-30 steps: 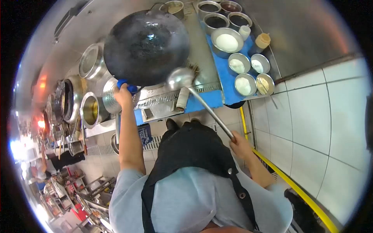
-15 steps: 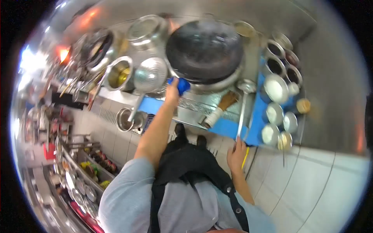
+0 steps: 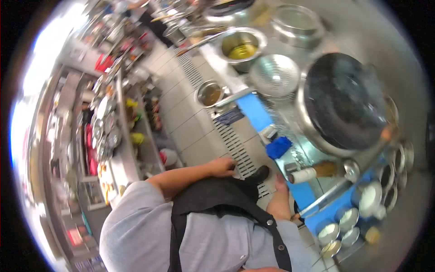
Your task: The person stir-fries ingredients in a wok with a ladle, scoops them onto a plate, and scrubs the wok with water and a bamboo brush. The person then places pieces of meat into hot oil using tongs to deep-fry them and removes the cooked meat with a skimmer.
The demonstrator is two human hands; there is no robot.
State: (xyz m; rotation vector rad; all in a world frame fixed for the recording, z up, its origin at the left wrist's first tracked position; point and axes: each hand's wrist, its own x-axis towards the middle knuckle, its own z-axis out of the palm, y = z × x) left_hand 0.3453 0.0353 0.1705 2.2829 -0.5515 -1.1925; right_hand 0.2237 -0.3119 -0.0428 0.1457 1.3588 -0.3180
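My left hand [image 3: 222,167] hangs over the tiled floor in front of my apron, its fingers curled inward, with no object visible in it. My right hand [image 3: 281,185] is beside the stove's front edge, slightly blurred, fingers extended and holding nothing visible. A long-handled ladle [image 3: 327,194] lies across the blue edge strip, its handle end close to my right forearm. Near my right hand, a white-handled brush [image 3: 304,175] with brown bristles rests on the stove. A bunched blue cloth [image 3: 278,147] lies at the stove edge. Beyond it sits a large dark wok [image 3: 346,102].
A perforated strainer [image 3: 274,75] and a pot with yellow liquid [image 3: 240,49] stand along the stove. Several seasoning containers [image 3: 348,218] are at the right. A smaller pot [image 3: 210,94] is beside the floor drain [image 3: 229,138]. Shelving with metal dishes [image 3: 105,129] is at left.
My view has turned left. My left hand has left the blue cloth and moved back over the floor. My right hand has come off the ladle handle.
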